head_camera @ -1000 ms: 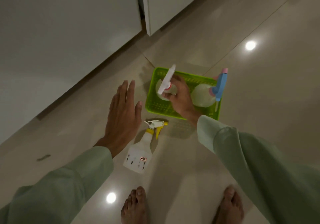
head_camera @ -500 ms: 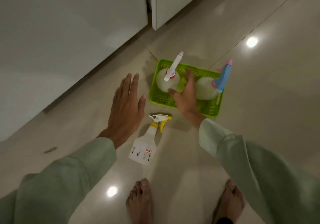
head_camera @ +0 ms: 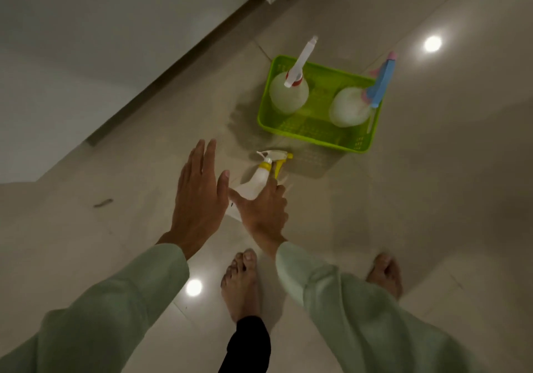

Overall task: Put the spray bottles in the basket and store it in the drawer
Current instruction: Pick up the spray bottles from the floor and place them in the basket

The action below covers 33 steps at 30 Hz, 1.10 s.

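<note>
One spray bottle (head_camera: 253,183) lies on the floor outside the green basket (head_camera: 314,139), nozzle toward one o'clock, under the right hand's (head_camera: 264,211) spread fingers, nearer than the open left hand (head_camera: 199,196).

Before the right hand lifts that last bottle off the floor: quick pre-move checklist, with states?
1. Right hand on the white spray bottle with the yellow trigger: ok, fingers draped over its body; a closed grip cannot tell.
2. Left hand clear of the bottle: ok, open and flat beside it.
3. Free spot in the green plastic basket: ok, the near middle is bare.
4. White-nozzle bottle and blue-nozzle bottle seated upright in the basket: ok.
5. Path from bottle to basket: ok, bare floor between.
6. Drawer open: cannot tell.
</note>
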### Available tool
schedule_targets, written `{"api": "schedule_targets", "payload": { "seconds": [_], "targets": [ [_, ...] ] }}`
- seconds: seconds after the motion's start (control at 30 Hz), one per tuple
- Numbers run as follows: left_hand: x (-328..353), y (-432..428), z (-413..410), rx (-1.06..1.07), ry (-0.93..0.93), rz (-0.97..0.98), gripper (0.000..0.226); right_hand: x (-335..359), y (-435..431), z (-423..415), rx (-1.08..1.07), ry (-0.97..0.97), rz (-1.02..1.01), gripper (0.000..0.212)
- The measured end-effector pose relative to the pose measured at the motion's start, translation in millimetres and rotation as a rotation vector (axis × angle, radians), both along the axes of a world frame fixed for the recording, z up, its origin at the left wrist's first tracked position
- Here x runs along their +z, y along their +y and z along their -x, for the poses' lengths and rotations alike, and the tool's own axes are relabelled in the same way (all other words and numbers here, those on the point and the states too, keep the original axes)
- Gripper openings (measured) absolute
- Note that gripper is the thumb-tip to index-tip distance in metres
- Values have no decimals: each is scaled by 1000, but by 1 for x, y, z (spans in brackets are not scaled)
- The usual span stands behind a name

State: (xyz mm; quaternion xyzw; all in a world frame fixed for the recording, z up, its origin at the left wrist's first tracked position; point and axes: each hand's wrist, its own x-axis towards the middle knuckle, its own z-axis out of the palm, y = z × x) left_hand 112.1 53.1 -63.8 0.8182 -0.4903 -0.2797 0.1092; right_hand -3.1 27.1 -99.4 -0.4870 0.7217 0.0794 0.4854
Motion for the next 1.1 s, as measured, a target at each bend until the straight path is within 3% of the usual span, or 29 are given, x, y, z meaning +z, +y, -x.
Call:
{"api": "schedule_targets", "payload": {
  "seconds": [0.13,0.2,0.4,0.6,0.9,1.07,1.1],
  "targets": [
    [-18,21,-7,2,11,-14,61,-36,-1,-25,-174,54,-52,114],
    [-23,28,-12,5,12,-21,62,-47,-8,-22,-237,28,-53,103],
    [-2,36,-9,20,41,-29,62,-19,-7,29,-444,-290,-132,69],
    [44,7,11,-44,48,17,62,45,-27,84,-397,-424,72,22],
    [64,-68,24,-90,66,101,64,67,-120,89,-108,-502,637,40],
    [63,-84,16,-107,61,119,64,61,-152,75,-159,-556,689,46],
    [39,-96,22,-121,65,92,64,32,-164,81,-172,-535,670,47]
  ]
}}
